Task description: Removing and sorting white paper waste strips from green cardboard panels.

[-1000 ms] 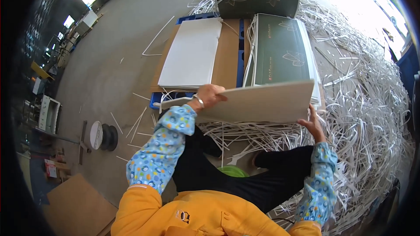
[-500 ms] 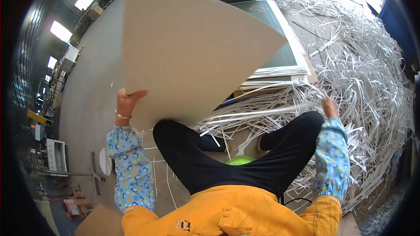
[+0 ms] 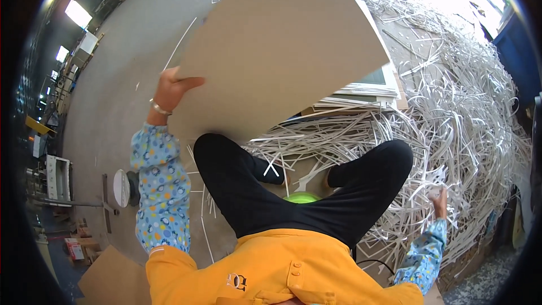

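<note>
Head view: the left hand [image 3: 172, 90] grips the edge of a broad, smooth, matte beige board [image 3: 271, 51], thumb across its face, the board slanting up above the black-clad left knee [image 3: 217, 149]! Far right, the right hand [image 3: 439, 203] is at curly white strips [image 3: 463, 124]; whether it holds any, I can't tell.

A large beige board [image 3: 276, 51] was gripped at its edge by the left hand [image 3: 174, 88], while the right hand [image 3: 440, 202] was held out low near heaped white strips [image 3: 471, 141]
</note>
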{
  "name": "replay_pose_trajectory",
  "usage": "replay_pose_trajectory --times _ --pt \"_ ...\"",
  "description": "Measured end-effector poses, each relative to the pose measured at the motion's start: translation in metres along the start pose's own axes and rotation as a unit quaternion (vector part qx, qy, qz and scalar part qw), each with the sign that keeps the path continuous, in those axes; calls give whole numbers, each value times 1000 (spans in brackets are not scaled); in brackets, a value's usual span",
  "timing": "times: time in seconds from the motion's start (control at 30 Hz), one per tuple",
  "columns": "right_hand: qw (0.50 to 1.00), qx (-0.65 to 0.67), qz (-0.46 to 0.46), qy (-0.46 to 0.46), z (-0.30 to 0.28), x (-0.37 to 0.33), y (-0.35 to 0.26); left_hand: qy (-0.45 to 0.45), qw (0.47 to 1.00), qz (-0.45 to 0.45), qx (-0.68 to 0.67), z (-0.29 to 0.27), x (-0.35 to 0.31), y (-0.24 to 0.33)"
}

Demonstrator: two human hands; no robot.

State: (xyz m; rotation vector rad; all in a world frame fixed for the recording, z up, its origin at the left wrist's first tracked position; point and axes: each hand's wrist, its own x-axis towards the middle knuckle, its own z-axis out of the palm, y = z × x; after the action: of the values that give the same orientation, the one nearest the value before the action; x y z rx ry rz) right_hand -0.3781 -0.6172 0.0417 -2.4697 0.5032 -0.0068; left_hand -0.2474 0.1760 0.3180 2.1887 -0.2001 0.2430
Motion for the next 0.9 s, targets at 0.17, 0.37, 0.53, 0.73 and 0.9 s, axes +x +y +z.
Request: replay_pose_trajectory --times 0.17,0.37,0.53,0.73,0.9 --pt "937 219 -245 115 -4 30 -261 -62 969 67 232 77 25 -10" --pt "804 90 -574 127 60 -30 -454 -120 928 27 352 178 36 -18" --pt "779 -52 -615 111 152 -2 -482 -157 907 56 387 251 32 -50" --pt "853 -254 -436 -136 231 30 -418 -152 938 36 310 297 -2 -103" --pt "834 -199 -511 -63 236 44 -398 -64 915 38 396 203 -23 -175"
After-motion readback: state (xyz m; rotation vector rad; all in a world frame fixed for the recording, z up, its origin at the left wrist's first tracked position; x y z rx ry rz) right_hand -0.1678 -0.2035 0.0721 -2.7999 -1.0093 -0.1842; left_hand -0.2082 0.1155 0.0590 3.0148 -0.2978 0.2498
